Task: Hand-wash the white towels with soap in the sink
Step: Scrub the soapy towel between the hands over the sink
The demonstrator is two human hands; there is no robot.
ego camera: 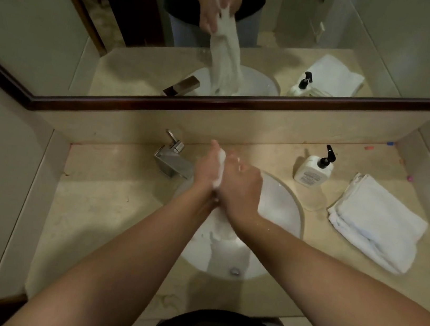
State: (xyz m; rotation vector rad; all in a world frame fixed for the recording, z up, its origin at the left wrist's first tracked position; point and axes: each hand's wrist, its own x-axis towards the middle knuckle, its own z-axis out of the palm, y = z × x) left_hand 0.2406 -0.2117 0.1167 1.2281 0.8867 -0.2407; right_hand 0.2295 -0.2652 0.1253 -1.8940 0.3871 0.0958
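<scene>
Grip: left hand (207, 168) and right hand (240, 188) clamp the towel (220, 167) between them, likely for scrubbing.
Below grip: towel hangs into sink (284, 208), so drips stay inside.
Right of grip: soap bottle (314, 167), folded towels (377, 221) waiting.

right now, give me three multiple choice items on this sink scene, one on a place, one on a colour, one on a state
1. Where does the folded towel stack lie?
A. on the counter right of the sink
B. in the sink
C. on the tap

2. What colour is the pump on the soap bottle?
A. white
B. black
C. red

3. What are the left hand and right hand doing?
A. hanging idle
B. turning the tap
C. holding a wet towel between them over the sink

Key: 1 A, the stack lies beside the bottle on the counter; 2 B, the pump head is dark against the white bottle; 3 C, white cloth shows between both hands.
</scene>
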